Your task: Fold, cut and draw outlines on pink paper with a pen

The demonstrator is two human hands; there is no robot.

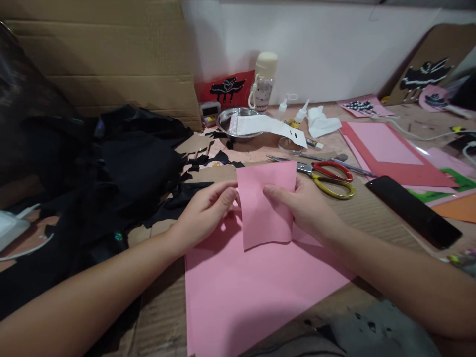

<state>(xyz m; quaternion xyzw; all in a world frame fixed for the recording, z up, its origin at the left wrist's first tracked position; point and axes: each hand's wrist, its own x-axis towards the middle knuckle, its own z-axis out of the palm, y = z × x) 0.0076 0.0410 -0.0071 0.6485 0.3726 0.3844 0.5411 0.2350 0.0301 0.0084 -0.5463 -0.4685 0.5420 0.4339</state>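
left hand: at left edge of small pink sheet, fingertips partly hidden, can't tell if gripping | small pink sheet: raised over large pink sheet; could crease if thumb presses hard; plain, roughly rectangular, slightly bowed | right hand: clamped on it, thumb front | scissors: just beyond
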